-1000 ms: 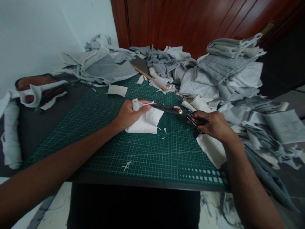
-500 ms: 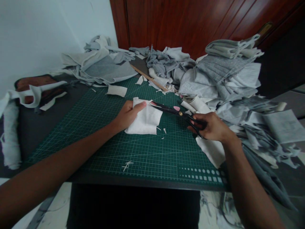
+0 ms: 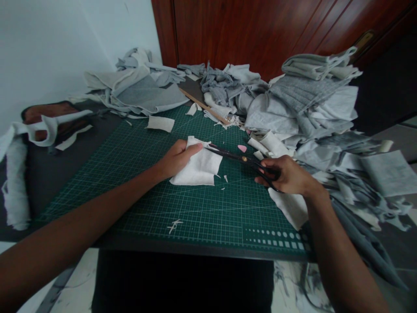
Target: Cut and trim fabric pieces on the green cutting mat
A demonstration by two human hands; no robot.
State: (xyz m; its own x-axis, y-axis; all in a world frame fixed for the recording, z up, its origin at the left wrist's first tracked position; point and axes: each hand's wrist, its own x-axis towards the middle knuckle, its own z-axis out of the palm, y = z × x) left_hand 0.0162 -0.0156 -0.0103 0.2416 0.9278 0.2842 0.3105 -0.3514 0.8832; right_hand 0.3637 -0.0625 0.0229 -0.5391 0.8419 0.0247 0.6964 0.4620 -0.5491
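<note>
My left hand (image 3: 178, 160) pinches a small white piece of fabric (image 3: 203, 167) by its upper left part, thumb on top. The fabric is held over the green cutting mat (image 3: 202, 217). My right hand (image 3: 282, 174) is wrapped round the handles of black scissors (image 3: 233, 155), which point left. Their blades lie along the fabric's top edge, close to my left thumb, with a narrow strip there partly separated from the piece. A pink chip (image 3: 242, 148), perhaps tailor's chalk, lies on the mat just beyond the scissors.
Piles of grey and white cloth (image 3: 293, 104) crowd the right side and back. More folded cloth (image 3: 143, 93) lies at the back left. A wooden ruler (image 3: 203, 105) rests at the mat's far edge. Thin scraps (image 3: 175, 225) and a white patch (image 3: 160, 123) lie on the mat.
The scissor blades have moved further along the fabric's top edge, and a strip there now stands apart. The fabric's upper edge has tipped slightly down and to the right.
</note>
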